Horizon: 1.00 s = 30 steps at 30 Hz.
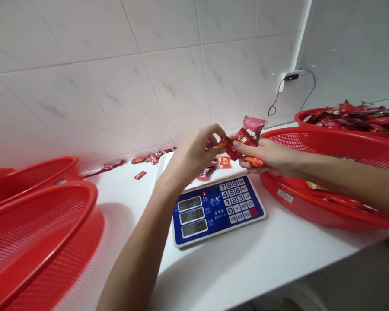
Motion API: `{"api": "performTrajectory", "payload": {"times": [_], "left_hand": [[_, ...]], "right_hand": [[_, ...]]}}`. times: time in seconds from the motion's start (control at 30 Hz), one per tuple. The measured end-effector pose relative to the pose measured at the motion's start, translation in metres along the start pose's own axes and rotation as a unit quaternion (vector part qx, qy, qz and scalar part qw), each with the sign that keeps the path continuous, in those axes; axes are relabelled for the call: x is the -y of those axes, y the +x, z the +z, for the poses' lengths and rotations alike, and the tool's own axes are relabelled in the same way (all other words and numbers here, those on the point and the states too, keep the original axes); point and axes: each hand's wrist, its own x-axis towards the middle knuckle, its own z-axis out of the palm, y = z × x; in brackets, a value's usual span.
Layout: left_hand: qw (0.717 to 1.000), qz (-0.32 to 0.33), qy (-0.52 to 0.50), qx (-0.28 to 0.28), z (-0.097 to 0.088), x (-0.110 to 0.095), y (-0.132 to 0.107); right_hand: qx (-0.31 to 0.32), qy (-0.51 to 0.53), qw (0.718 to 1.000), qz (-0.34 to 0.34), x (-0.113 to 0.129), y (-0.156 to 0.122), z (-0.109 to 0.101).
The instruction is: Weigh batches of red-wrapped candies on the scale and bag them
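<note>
Where left fingers pinch: red packet (probably candy).

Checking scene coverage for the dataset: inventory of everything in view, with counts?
mesh baskets: at least 2, red, lower left
mesh basket: 1, red, right, under the right forearm, a few packets inside
heaped basket: 1, red, far right, full of wrapped packets
digital scale: 1, white with blue panel, mid-counter
loose packets: several, red, on the counter behind the scale
wall socket: 1, white, black plug and cable, right
counter: 1, white, under everything
tiled wall: 1, white, behind
pink packet: 1, pink, in the right hand
orange packet: 1, orange, in the right hand
red packet: 1, red, between the hands
left hand: 1, pinching the red packet
right hand: 1, holding the pink and orange packets
</note>
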Motion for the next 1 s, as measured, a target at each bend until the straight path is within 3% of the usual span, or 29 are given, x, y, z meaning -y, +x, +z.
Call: {"api": "performTrajectory", "payload": {"times": [0.13, 0.27, 0.37, 0.47, 0.57, 0.63, 1.0], "left_hand": [[0.992, -0.061, 0.092, -0.068, -0.016, 0.017, 0.002], [0.981, -0.128, 0.139, -0.048, -0.031, 0.036, 0.002], [0.993, -0.078, 0.073, -0.047, -0.03, 0.03, -0.001], [0.999, 0.012, -0.014, 0.038, -0.019, 0.009, -0.006], [0.988, 0.102, -0.001, 0.117, -0.003, -0.009, -0.01], [0.982, 0.134, 0.041, 0.127, 0.004, -0.014, -0.01], [0.992, 0.091, 0.046, 0.07, -0.008, -0.011, -0.01]], "right_hand": [[-0.056, 0.02, 0.998, 0.006, -0.004, -0.001, -0.004], [-0.037, -0.006, 0.999, 0.018, -0.004, -0.003, -0.003], [-0.045, -0.086, 0.995, 0.036, 0.002, -0.007, 0.001], [-0.016, -0.209, 0.976, 0.052, 0.007, -0.011, 0.005], [0.03, -0.262, 0.964, 0.034, 0.003, -0.009, 0.007], [0.031, -0.255, 0.966, 0.023, -0.003, -0.006, 0.006], [-0.025, -0.129, 0.991, 0.009, -0.009, -0.003, 0.003]]}}
